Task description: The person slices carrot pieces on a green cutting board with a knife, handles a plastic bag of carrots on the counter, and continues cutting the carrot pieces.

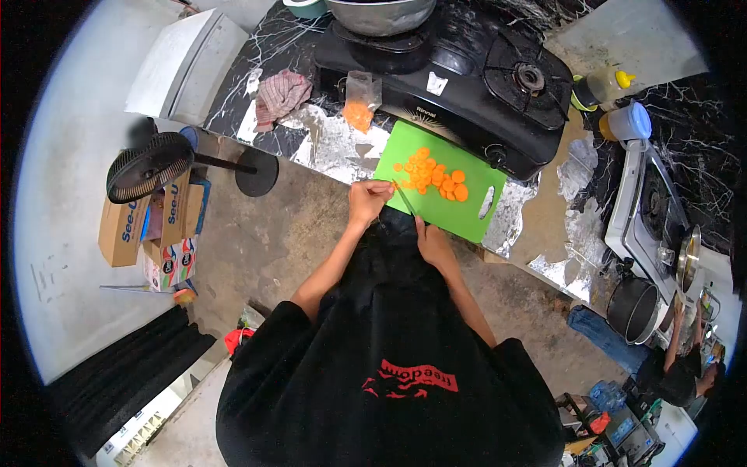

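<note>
On the green cutting board (459, 220), several round orange carrot slices (447, 184) lie spread, with smaller carrot pieces toward the left. My right hand (436, 245) is closed around the handle of a knife (406, 201), its blade slanting up and left over the board's near edge. My left hand (369, 204) is at the board's left side, fingers pinched together by the knife's tip. A small bit of carrot shows at those fingertips, mostly hidden. Behind the board's left corner lies a clear plastic bag (359, 103) with orange pieces inside.
A black gas stove (443, 93) stands right behind the board, a metal pot (381, 17) on its left burner. Left of it is a crumpled striped cloth (282, 100). A fan (152, 167) stands on the floor at left. At far right, another person (681, 373) is beside a second stove (650, 202).
</note>
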Available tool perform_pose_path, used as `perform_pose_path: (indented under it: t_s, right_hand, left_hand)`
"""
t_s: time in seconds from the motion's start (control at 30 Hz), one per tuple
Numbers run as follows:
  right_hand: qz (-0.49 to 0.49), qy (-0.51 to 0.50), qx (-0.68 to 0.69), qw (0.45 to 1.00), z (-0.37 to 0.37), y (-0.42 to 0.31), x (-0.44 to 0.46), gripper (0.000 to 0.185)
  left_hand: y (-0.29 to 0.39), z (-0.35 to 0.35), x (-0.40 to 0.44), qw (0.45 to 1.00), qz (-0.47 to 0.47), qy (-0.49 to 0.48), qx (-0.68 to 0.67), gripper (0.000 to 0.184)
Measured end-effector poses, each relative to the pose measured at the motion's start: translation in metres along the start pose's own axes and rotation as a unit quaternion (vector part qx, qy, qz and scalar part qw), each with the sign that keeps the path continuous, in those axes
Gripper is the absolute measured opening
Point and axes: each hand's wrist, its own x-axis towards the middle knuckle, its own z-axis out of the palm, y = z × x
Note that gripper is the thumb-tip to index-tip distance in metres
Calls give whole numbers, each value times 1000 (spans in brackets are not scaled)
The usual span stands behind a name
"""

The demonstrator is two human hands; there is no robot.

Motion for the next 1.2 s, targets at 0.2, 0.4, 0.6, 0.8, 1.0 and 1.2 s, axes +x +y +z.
perform_pose_path:
  t_s: [0.2, 0.4, 0.6, 0.8, 1.0, 1.2]
  right_hand:
    - [-56, 61, -24, 996, 10, 4, 1, 64]
    - [-56, 58, -70, 994, 18, 11, 4, 66]
    - [-24, 10, -41, 999, 8, 2, 4, 64]
    - [-10, 38, -92, 995, 2, -12, 0, 60]
    - [-14, 65, -135, 989, 2, -13, 6, 59]
    - [-14, 41, -135, 990, 0, -8, 11, 58]
  left_hand:
    - [1, -3, -2, 999, 27, -2, 46, 18]
    - [20, -9, -10, 997, 14, -3, 77, 17]
    - [15, -8, -10, 998, 17, -7, 57, 17]
    - [11, -7, -9, 998, 30, -2, 51, 20]
    - [16, -8, -8, 995, 38, 7, 88, 18]
    - [1, -6, -4, 999, 35, -7, 38, 18]
